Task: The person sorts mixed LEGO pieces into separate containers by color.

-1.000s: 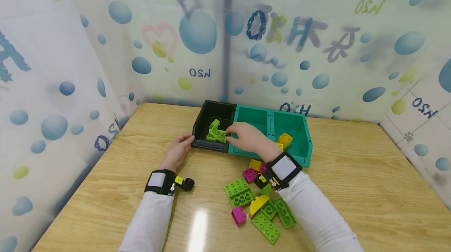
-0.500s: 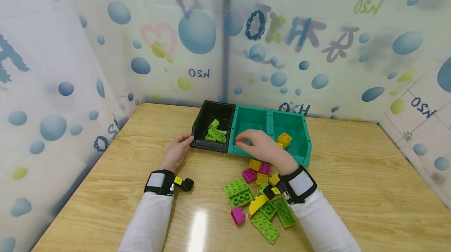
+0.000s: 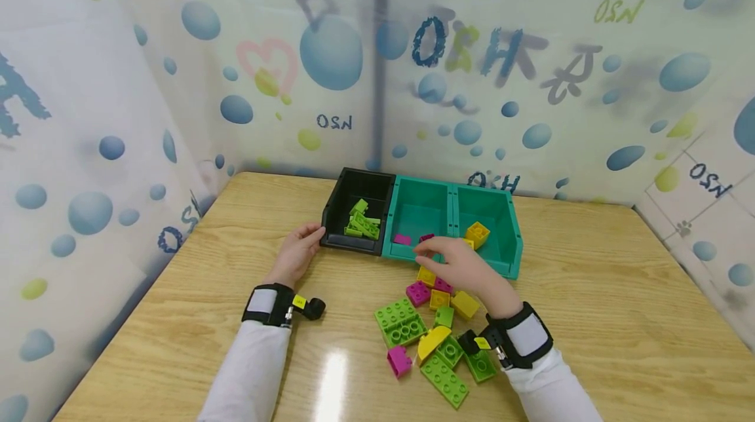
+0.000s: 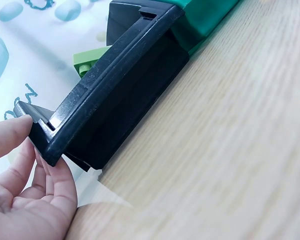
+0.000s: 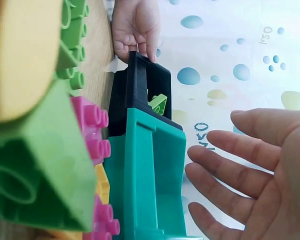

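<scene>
At the front left corner of the black bin (image 3: 348,243), my left hand (image 3: 295,255) pinches the rim. The left wrist view has the thumb on top of that corner and the fingers curled below it. Over the front edge of the middle teal bin (image 3: 421,212) hovers my right hand (image 3: 463,268); its fingers (image 5: 240,180) are spread and relaxed with nothing in them. Inside that bin lie a pink toy brick (image 3: 402,239) and a darker pink one (image 3: 426,238), partly hidden by the hand. Green bricks (image 3: 364,224) lie heaped in the black bin.
Yellow bricks (image 3: 477,234) sit in the right teal bin (image 3: 512,248). In front of the bins, loose bricks lie on the wooden table (image 3: 619,317): long green ones (image 3: 445,379), a curved yellow one (image 3: 433,343) and several pink (image 3: 399,362). A printed curtain (image 3: 425,94) hangs behind.
From beside the black bin, my right hand has moved right and toward me, opening over the middle bin. It has let go of a pink brick there. The left hand stays put.
</scene>
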A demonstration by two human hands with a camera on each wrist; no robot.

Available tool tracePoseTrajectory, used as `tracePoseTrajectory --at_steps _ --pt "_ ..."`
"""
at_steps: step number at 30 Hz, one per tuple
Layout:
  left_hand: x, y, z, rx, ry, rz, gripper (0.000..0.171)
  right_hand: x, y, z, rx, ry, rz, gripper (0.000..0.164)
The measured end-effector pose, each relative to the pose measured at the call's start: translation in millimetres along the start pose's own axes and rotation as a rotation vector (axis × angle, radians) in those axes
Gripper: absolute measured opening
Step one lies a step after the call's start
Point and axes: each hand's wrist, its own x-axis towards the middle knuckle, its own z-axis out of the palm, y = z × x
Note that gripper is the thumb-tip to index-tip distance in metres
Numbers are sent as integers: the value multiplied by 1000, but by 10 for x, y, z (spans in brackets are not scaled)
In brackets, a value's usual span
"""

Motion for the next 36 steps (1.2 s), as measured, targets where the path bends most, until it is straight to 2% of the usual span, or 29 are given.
tracePoseTrajectory --at_steps 5,11,18,23,30,33,36 --pt "-5 3 8 -4 4 8 4 -103 79 19 25 23 -2 28" --pt "-10 13 17 0 7 -5 9 -185 197 37 -7 59 -24 25" --pt "-28 28 24 9 14 -16 8 -268 267 17 -13 46 -2 26" --pt "-16 16 17 17 15 -3 10 -323 310 -4 -33 67 6 24" --pt "-21 23 10 15 12 -9 8 -401 384 -23 -45 94 43 32" --pt "-22 23 11 16 12 -8 8 -433 396 -29 -85 93 40 31" --pt "-21 19 12 23 6 -7 9 -464 396 -24 -170 87 36 27"
